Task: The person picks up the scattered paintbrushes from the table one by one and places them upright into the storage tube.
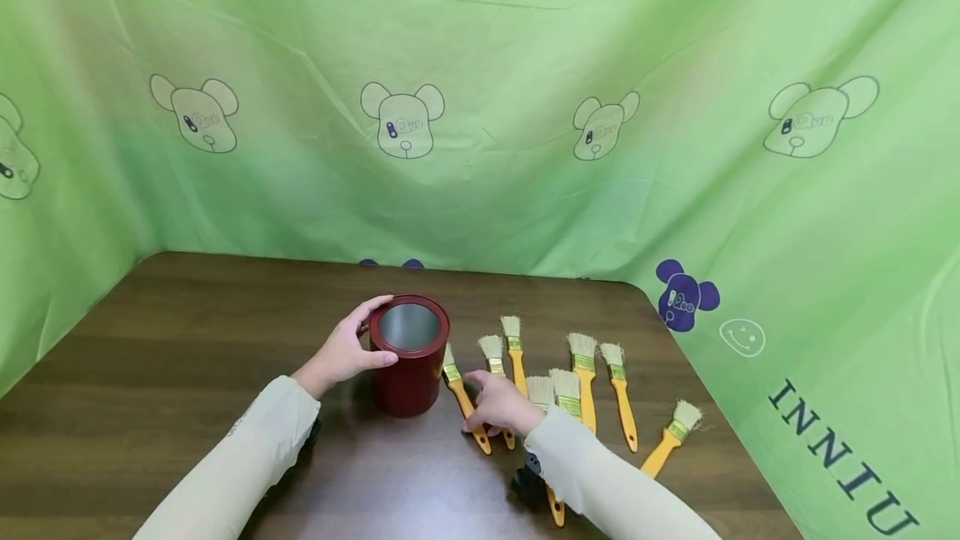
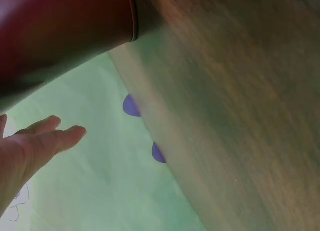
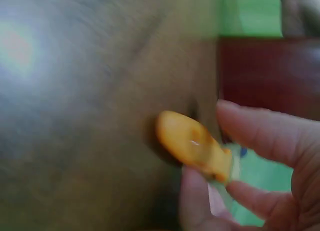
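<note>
In the head view my left hand holds a dark red cylindrical bin at its ringed rim, thumb on the near side and fingers at the far left. The bin stands upright, and what shows of its inside is grey. In the left wrist view other fingers stretch out below the bin wall. My right hand reaches over a paintbrush lying beside the bin. Its fingers spread around the orange handle, one fingertip right at the handle's lower edge. A second paintbrush lies partly under this hand.
Several more paintbrushes with yellow handles lie to the right, among them one by the back, one wide brush and one near the right edge. A brown wooden table carries everything. A green printed cloth hangs around it.
</note>
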Motion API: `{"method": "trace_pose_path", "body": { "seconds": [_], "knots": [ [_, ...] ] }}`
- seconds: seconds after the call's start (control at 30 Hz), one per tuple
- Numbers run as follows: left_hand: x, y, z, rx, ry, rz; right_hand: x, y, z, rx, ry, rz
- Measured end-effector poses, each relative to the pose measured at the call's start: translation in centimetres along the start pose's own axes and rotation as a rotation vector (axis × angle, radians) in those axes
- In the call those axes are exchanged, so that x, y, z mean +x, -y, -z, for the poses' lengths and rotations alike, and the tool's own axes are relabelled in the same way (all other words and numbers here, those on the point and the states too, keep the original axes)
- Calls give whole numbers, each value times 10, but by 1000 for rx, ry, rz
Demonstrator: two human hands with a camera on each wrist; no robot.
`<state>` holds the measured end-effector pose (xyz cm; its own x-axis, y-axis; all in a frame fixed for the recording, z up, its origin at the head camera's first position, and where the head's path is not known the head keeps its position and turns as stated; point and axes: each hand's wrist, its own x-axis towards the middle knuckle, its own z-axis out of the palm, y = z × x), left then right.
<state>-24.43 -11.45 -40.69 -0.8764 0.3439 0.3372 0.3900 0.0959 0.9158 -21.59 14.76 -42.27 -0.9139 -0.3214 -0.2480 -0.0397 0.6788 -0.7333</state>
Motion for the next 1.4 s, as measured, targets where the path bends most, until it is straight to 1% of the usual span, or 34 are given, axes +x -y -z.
{"method": "trace_pose_path", "body": {
  "seconds": [0.1, 0.13, 0.2, 0.27, 0.47, 0.63, 0.8, 0.97, 1.1, 1.4],
  "knots": [
    [0, -2, 0, -17, -6, 4, 0, 2, -5, -90, -30, 36],
    [0, -2, 0, -21, -8, 7, 0, 3, -6, -104, -33, 40],
    [0, -3, -1, -39, -10, 18, 0, 3, -6, -96, -27, 19],
    [-1, -3, -1, -54, -11, 32, -1, 3, -6, -65, -22, -13],
    [-2, -1, -4, -97, -3, 41, -2, -1, -4, 59, -22, -92],
    [-3, 0, -5, -99, 0, 59, -1, -6, -2, 139, -2, -108],
    [-4, 0, -5, -89, -4, 54, 0, -9, 2, 197, 19, -120],
    [-4, 0, -3, -79, -7, 56, 3, -7, 10, 241, 6, -147],
    [-4, -1, -3, -74, -6, 59, 5, -5, 18, 309, -24, -145],
    [-2, 0, -1, -91, 20, 64, 8, 7, 37, 536, -75, -31]
  ]
}}
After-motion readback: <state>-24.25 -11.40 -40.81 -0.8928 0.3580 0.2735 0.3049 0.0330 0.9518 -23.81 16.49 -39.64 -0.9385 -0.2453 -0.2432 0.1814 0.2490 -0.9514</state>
